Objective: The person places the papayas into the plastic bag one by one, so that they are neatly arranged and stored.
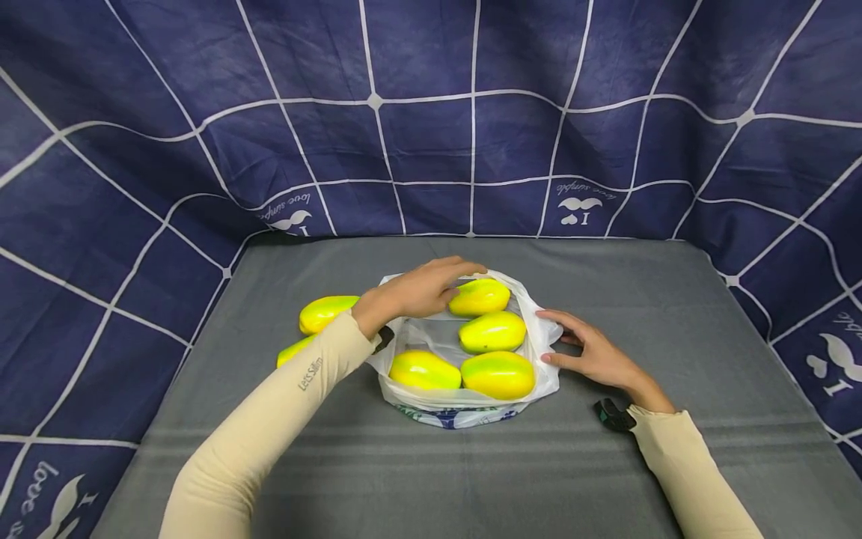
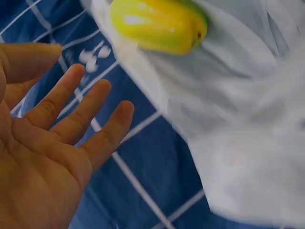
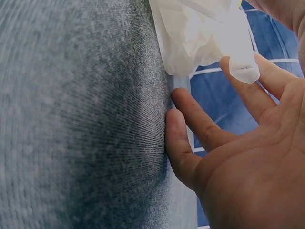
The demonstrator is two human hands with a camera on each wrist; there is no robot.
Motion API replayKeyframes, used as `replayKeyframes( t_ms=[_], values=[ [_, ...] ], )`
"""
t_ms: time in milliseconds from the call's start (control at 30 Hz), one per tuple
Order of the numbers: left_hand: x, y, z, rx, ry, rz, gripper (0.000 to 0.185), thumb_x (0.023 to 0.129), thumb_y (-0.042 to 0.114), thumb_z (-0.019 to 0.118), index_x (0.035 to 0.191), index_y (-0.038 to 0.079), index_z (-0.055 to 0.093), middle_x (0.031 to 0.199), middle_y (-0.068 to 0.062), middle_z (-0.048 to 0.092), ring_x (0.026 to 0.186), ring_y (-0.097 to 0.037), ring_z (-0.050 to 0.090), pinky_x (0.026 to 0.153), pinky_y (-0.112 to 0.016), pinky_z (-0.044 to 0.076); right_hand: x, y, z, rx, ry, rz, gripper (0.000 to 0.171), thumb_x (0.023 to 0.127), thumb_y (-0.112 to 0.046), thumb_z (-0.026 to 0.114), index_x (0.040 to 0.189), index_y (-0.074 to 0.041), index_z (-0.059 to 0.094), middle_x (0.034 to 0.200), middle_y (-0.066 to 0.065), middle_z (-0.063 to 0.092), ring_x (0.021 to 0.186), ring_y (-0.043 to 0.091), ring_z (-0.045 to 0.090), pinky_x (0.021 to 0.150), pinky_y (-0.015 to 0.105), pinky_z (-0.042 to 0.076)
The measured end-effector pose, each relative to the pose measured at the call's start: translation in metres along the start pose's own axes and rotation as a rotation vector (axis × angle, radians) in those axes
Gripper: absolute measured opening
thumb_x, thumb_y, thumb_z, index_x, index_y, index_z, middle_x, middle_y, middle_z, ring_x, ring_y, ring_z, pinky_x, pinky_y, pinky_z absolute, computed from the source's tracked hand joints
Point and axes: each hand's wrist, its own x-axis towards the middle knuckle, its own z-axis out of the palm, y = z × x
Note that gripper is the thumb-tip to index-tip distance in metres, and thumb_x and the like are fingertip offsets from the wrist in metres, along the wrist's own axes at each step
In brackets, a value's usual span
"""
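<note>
My left hand (image 1: 420, 288) hovers flat and empty over the far rim of the white bag (image 1: 539, 329) mid-tabletop. My right hand (image 1: 592, 352), fingers straight, touches the bag's right side. Four mangoes lie inside; the far mango (image 1: 480, 297), long axis left-right, sits just beside my left fingertips.

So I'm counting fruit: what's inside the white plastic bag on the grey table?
Inside the white plastic bag lie four yellow-green mangoes. The left hand hovers over the far one, partly covering it. Anything underneath them is hidden.
</note>
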Motion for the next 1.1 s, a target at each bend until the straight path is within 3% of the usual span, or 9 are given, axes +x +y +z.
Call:
replayKeyframes(
  t_ms=[133, 267, 367, 567, 833, 1100],
  values=[
    [-0.029, -0.009, -0.015, -0.006, 0.116, 0.038, 0.047, 0.099, -0.001, 0.053, 0.145, 0.006, 0.05, 0.142, -0.013, 0.055, 0.132, -0.028, 0.052, 0.11, -0.042, 0.045, 0.0, -0.001, 0.0, -0.01, -0.001, 0.009, 0.073, 0.087, -0.032, 0.08, 0.151, -0.026, 0.044, 0.154, 0.006, 0.044, 0.132, 0.021, 0.044, 0.102, 0.03, 0.047],
    [-0.062, -0.023, -0.028, -0.002, 0.207, -0.001, 0.044, 0.098, 0.003, 0.059, 0.142, 0.005, 0.054, 0.139, -0.014, 0.057, 0.13, -0.03, 0.053, 0.109, -0.045, 0.045, 0.0, -0.002, 0.001, -0.007, 0.0, 0.007, 0.074, 0.087, -0.03, 0.08, 0.151, -0.024, 0.044, 0.153, 0.007, 0.044, 0.133, 0.022, 0.044, 0.102, 0.032, 0.047],
    [-0.087, -0.038, -0.033, -0.006, 0.226, -0.071, 0.045, 0.098, 0.004, 0.061, 0.142, 0.008, 0.054, 0.141, -0.013, 0.055, 0.132, -0.03, 0.051, 0.111, -0.048, 0.043, 0.0, -0.002, 0.002, -0.005, 0.0, 0.005, 0.073, 0.087, -0.029, 0.08, 0.151, -0.023, 0.044, 0.153, 0.007, 0.045, 0.133, 0.022, 0.044, 0.103, 0.036, 0.047],
    [-0.124, -0.073, -0.03, -0.025, 0.187, -0.213, 0.047, 0.094, 0.006, 0.067, 0.14, 0.009, 0.057, 0.143, -0.016, 0.053, 0.133, -0.036, 0.048, 0.112, -0.057, 0.038, 0.001, -0.001, 0.002, 0.0, 0.001, -0.001, 0.072, 0.087, -0.029, 0.079, 0.15, -0.025, 0.045, 0.153, 0.006, 0.045, 0.133, 0.021, 0.044, 0.102, 0.023, 0.045],
    [-0.146, -0.11, -0.013, -0.085, 0.088, -0.298, 0.05, 0.088, 0.008, 0.073, 0.137, 0.008, 0.06, 0.142, -0.022, 0.052, 0.131, -0.042, 0.046, 0.111, -0.062, 0.035, -0.001, -0.002, 0.003, -0.005, -0.002, 0.01, 0.073, 0.087, -0.03, 0.08, 0.15, -0.024, 0.045, 0.153, 0.007, 0.045, 0.134, 0.023, 0.044, 0.104, 0.027, 0.046],
    [-0.148, -0.12, -0.005, -0.097, 0.054, -0.315, 0.053, 0.089, 0.008, 0.072, 0.14, 0.009, 0.058, 0.141, -0.02, 0.054, 0.132, -0.042, 0.045, 0.111, -0.062, 0.034, 0.0, -0.002, 0.002, 0.012, 0.002, 0.004, 0.072, 0.087, -0.029, 0.08, 0.15, -0.025, 0.045, 0.153, 0.007, 0.045, 0.134, 0.023, 0.043, 0.103, 0.016, 0.042]
  ],
)
